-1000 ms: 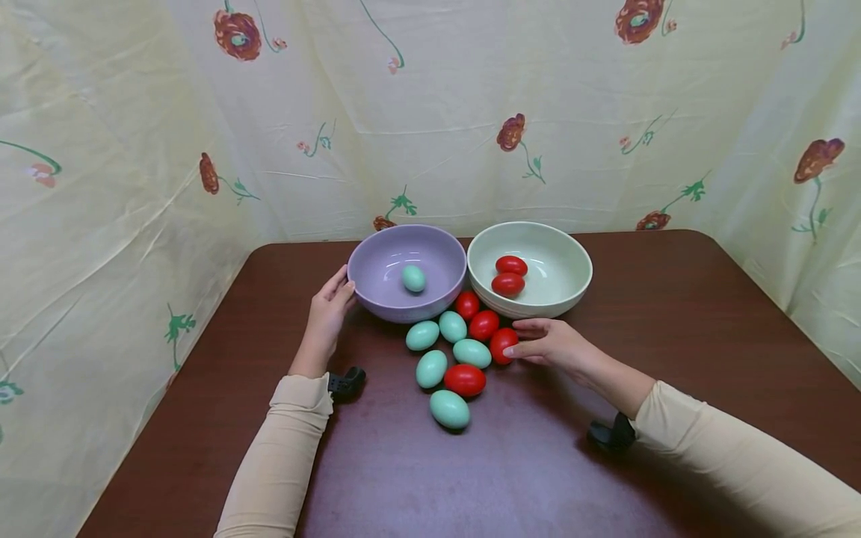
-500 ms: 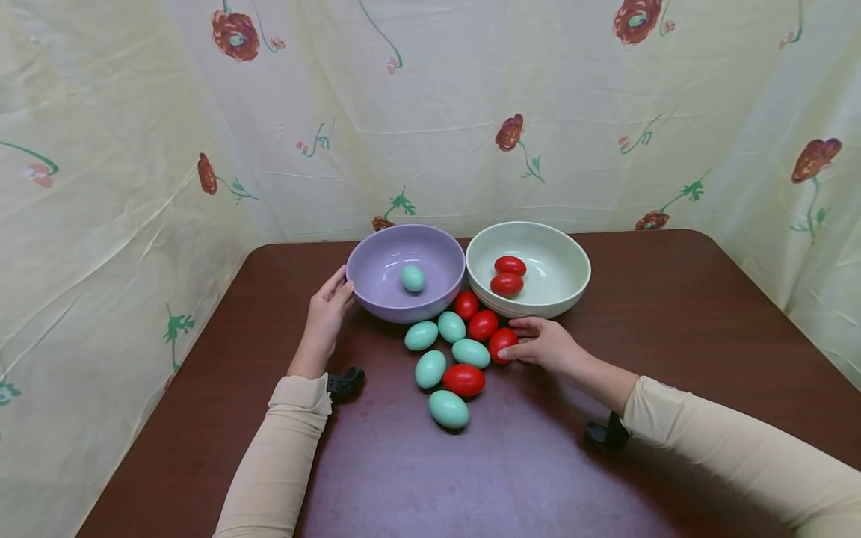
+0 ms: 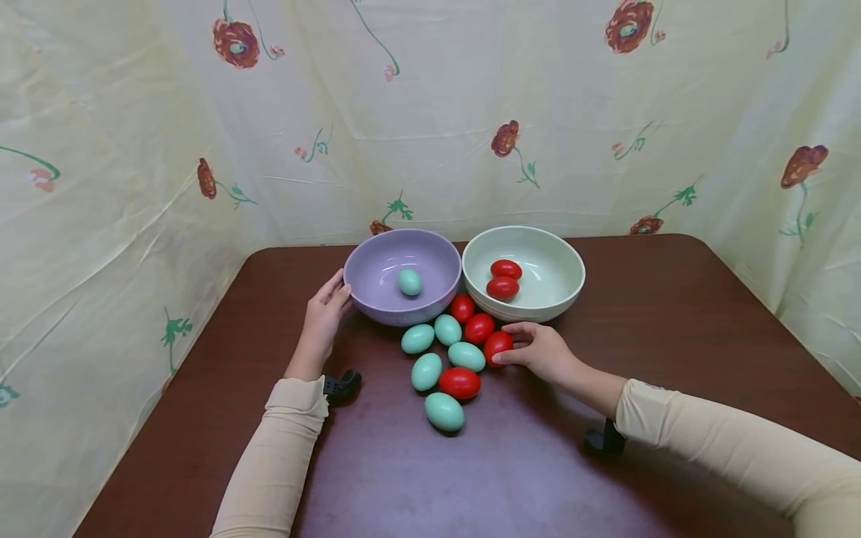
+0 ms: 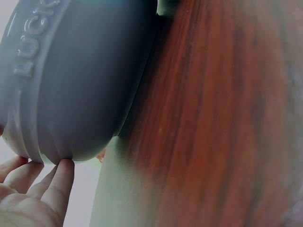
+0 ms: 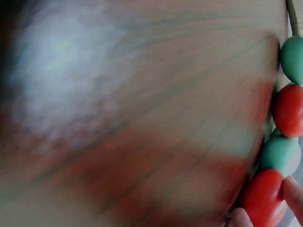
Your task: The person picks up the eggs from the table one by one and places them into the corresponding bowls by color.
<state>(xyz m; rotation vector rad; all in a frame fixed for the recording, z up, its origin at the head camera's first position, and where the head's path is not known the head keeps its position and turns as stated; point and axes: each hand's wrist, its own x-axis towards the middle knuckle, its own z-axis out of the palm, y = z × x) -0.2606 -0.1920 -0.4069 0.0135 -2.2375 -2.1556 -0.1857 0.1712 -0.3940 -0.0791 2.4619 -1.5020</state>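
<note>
My right hand (image 3: 546, 353) pinches a red egg (image 3: 496, 348) between thumb and fingers, at the right edge of a cluster of eggs on the table. Thumb and fingertip also show against that red egg in the right wrist view, low at the right edge. On the left, the fingertips of my left hand (image 3: 323, 321) touch the outer side of a purple bowl (image 3: 373, 273), its fingers fairly straight. Raised letters mark this bowl's wall in the left wrist view. One mint-green egg (image 3: 409, 282) lies inside it.
A pale green bowl (image 3: 554, 265) with two red eggs (image 3: 503, 288) stands right beside the purple one. In front of both bowls lie several mint-green eggs (image 3: 445, 412) and red eggs (image 3: 460, 383). Behind the brown table (image 3: 646, 299) hangs a flowered cloth (image 3: 430, 149).
My right hand has moved slightly left, and its thumb and fingers have closed on the red egg. My left hand stays at the purple bowl. The head view has shifted a little.
</note>
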